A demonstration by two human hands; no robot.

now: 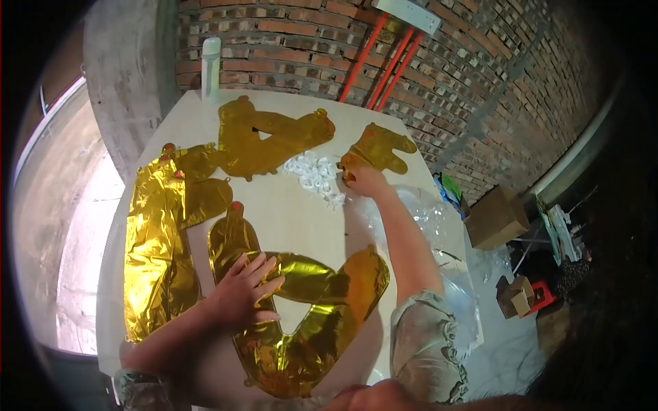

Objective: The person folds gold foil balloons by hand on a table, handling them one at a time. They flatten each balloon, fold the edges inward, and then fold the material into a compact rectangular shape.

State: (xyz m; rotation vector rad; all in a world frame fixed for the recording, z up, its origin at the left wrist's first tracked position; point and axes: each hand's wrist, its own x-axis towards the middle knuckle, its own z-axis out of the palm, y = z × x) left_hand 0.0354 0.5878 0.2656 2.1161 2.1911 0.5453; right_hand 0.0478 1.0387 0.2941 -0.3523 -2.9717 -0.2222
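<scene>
My left hand [245, 289] lies with fingers spread on a flat gold foil balloon [322, 342], which has an open triangular gap in its middle. My right hand [362, 177] reaches to the far right of the table, its fingers closed at the lower left end of a smaller gold foil balloon [380, 145]. My fingertips there are partly hidden. Just left of that hand is a pile of small white curled pieces [317, 175]. Another gold foil balloon [240, 151] lies at the back, and crumpled gold foil balloons [154, 240] overlap along the left side.
A pale table [308, 229] carries all this. Clear plastic bags [425, 219] lie along its right edge. At the back left corner stands a white bottle [210, 72]. Cardboard boxes [497, 216] are on the right, below a brick wall [452, 89] with red pipes [387, 65].
</scene>
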